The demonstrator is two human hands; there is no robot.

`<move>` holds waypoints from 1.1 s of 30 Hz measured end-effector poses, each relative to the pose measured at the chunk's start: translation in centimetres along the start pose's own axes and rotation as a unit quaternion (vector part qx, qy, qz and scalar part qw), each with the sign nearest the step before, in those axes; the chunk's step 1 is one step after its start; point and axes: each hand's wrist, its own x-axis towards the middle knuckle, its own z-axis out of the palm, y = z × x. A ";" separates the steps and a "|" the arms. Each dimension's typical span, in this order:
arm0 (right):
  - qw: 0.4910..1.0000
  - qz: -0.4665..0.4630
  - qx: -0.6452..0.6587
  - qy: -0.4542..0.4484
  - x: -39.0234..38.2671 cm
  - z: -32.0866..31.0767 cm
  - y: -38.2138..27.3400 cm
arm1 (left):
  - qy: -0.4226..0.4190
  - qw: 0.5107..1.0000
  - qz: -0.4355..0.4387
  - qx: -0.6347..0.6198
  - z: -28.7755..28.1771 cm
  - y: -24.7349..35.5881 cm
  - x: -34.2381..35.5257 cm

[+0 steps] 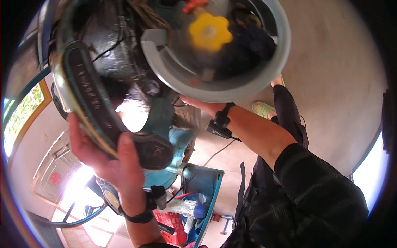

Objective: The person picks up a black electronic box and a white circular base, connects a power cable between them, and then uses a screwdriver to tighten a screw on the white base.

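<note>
My left hand [113,159] grips the lower part of a long dark panel [89,87] with raised lettering and a yellowish rim. The thumb lies over its near face and the fingers go round the left edge. At upper centre hangs a round grey plastic rim [231,93], like that of a bucket. A yellow lobed knob [210,32], a red part [194,5] and dark material show inside it, blurred. My right hand [194,102] is under the rim's lower edge; its fingers are mostly hidden, so I cannot tell whether it grips.
Below stands a teal tray [215,186] holding a red bag [173,225] and a clear bottle with a blue cap. A hammer-like tool [226,223] lies on the floor [331,91]. Behind the panel is shiny dark material with loose cables. A foot in a green sandal [262,109] shows at right.
</note>
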 end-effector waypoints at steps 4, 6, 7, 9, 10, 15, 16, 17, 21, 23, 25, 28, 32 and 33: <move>0.988 0.083 0.122 0.034 0.6 0.6 0.7 | -0.073 0.997 -0.029 -0.024 -0.9 -0.2 -0.8; 0.975 0.114 0.184 0.053 1.5 1.5 0.6 | -0.092 0.995 0.020 0.042 -1.6 0.2 -0.7; 0.967 0.129 0.211 0.063 1.8 1.8 0.5 | -0.100 0.994 0.037 0.022 -1.7 -0.2 -0.7; 0.953 0.153 0.250 0.076 2.2 2.0 0.9 | -0.096 0.994 0.049 -0.002 -1.4 -0.4 -0.9; 0.947 0.162 0.266 0.081 2.3 2.0 1.2 | -0.097 0.994 0.042 -0.029 -1.3 -0.4 -1.0; 0.925 0.193 0.316 0.090 2.4 2.3 1.9 | -0.093 0.994 0.041 -0.048 -1.4 0.1 -0.8; 0.922 0.198 0.321 0.090 2.3 2.3 2.0 | -0.091 0.994 0.041 -0.046 -1.4 0.2 -0.7; 0.918 0.203 0.327 0.091 2.2 2.5 2.1 | -0.093 0.994 0.055 -0.029 -1.3 0.2 -0.5; 0.887 0.256 0.379 0.070 2.2 2.1 2.8 | -0.122 0.991 0.045 0.003 -1.4 -0.2 -0.7; 0.960 0.138 0.227 0.092 2.6 2.4 2.4 | -0.121 0.991 0.053 -0.019 -1.4 -0.1 -0.4; 0.948 0.142 0.268 0.099 2.9 2.4 2.1 | -0.101 0.992 0.071 -0.024 -1.2 0.0 0.2; 0.896 0.171 0.396 0.106 3.0 3.2 -0.4 | -0.079 0.993 0.083 -0.019 -1.8 -0.3 0.0; 0.896 0.180 0.384 0.128 1.6 4.2 6.9 | -0.102 0.990 0.073 -0.057 -0.6 0.6 0.0; 0.875 0.201 0.402 0.182 1.0 4.1 9.7 | -0.103 0.989 0.077 -0.076 0.1 1.3 0.2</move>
